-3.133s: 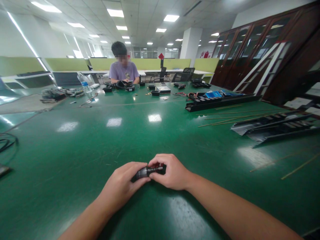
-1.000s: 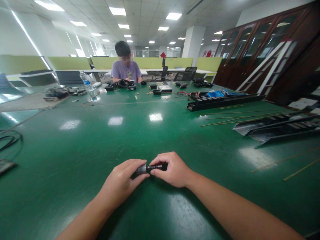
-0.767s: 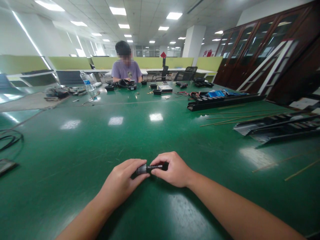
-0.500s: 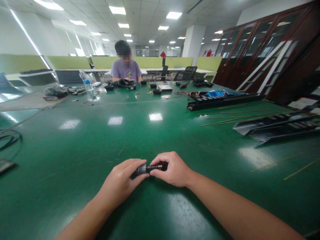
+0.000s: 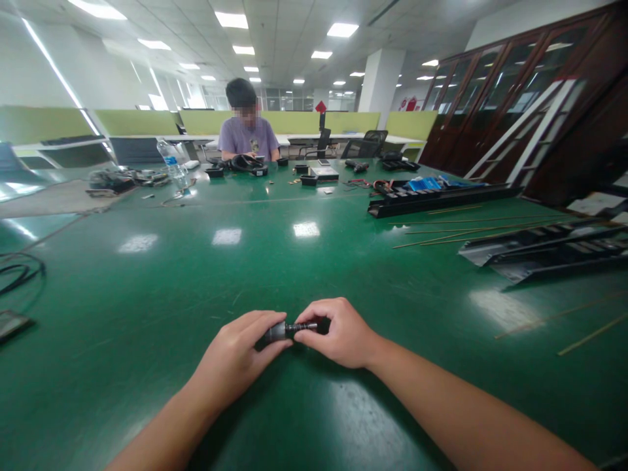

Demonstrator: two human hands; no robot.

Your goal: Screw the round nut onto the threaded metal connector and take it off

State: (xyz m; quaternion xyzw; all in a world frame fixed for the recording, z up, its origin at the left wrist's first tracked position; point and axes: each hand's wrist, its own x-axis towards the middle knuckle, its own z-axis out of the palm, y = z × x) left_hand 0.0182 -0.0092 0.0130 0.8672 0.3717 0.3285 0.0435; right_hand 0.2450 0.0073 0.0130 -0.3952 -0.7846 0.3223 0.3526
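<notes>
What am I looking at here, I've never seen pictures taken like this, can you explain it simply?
There's no machine here. A camera worn on a person's head looks forward and down at their own two bare hands. The left hand grips the thicker grey end of a small cylindrical part. The right hand curls around its thinner, shaft-like end; how firmly it touches, I can't tell, nor what the part is. Both are over a glossy green table. To the right lie dark channel-shaped rails and thin rods. Farther back, blue pieces lie on another rail, and a clear bottle is at the far left. Across the table sits another person in a purple shirt.
</notes>
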